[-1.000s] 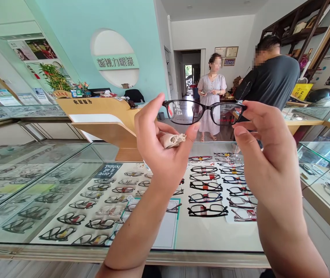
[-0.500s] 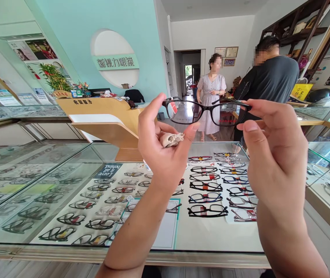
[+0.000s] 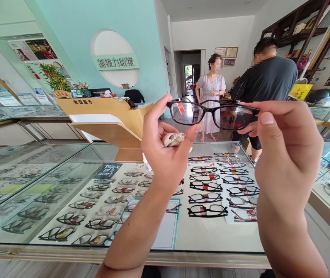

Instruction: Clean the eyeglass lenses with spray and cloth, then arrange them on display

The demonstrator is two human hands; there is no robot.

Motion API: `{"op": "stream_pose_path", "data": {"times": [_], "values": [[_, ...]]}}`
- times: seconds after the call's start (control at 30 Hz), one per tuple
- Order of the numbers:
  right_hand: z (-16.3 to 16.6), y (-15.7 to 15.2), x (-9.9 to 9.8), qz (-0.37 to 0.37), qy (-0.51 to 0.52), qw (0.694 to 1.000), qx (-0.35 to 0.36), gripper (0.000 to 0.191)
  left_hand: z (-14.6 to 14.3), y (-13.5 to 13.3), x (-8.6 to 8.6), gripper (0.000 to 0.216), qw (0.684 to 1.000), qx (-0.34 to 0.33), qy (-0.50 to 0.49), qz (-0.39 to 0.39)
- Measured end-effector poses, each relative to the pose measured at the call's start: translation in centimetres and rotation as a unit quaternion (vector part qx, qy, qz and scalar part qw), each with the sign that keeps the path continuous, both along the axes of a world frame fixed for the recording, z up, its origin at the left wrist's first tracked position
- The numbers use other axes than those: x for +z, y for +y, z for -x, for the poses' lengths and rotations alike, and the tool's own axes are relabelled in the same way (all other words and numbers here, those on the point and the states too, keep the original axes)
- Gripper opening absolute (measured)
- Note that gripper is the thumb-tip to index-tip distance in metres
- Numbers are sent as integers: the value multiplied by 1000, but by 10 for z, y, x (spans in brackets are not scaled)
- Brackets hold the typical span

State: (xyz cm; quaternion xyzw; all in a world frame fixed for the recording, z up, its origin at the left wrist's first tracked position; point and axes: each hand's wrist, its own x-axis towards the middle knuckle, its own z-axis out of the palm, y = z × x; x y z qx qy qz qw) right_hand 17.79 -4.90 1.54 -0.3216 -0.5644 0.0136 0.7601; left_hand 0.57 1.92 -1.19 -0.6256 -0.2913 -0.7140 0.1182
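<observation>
A pair of black-framed eyeglasses [image 3: 209,110] is held up level in front of me, above the glass counter. My left hand [image 3: 165,158] is closed on its left end. A crumpled whitish cloth [image 3: 172,139] is tucked in the same palm. At the other end, my right hand [image 3: 289,143] pinches the frame near its hinge between thumb and fingers. A red sticker shows on the left lens, and red lettering marks the right one. The folding of the temples is hard to make out behind the lenses.
Below my hands is a glass display counter [image 3: 211,247] with rows of eyeglasses [image 3: 208,210] inside. A wooden reception desk [image 3: 95,110] stands beyond it. Two people, one in a pale dress [image 3: 210,87] and one in a dark shirt [image 3: 269,81], stand across the room.
The eyeglasses have shifted slightly right, with both hands moving along. The right hand has moved further, turning the frame a little and bringing its right end lower.
</observation>
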Motion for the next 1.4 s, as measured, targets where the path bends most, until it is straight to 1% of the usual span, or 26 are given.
{"op": "stream_pose_path", "data": {"times": [0.13,0.27,0.47,0.63,0.7,0.8,1.0,1.13,1.3,1.4], "values": [[0,6,0,-4,51,998,48,15,0,0,-1,65,1000,19,7,-10],[-4,9,1,15,88,991,101,14,-1,-1,0,65,1000,21,7,-21],[-11,12,1,38,86,982,165,12,-1,0,-1,66,1000,7,5,-18],[-16,17,0,49,96,974,200,13,-1,2,-2,69,999,30,19,-12],[-17,18,0,49,96,973,204,13,-2,2,-2,68,999,35,16,-15],[-17,19,-1,53,90,977,187,13,-3,1,-2,67,999,32,10,-16],[-17,22,-2,69,90,977,180,12,-6,-5,-2,67,1000,-2,-19,9],[-17,25,-2,85,89,974,189,13,-6,-8,0,66,1000,17,-24,-4],[-22,31,-6,95,54,980,164,19,-4,-10,0,67,999,30,-1,-21],[-23,35,-7,101,61,976,180,17,-4,-10,-1,67,998,51,3,-29]]}}
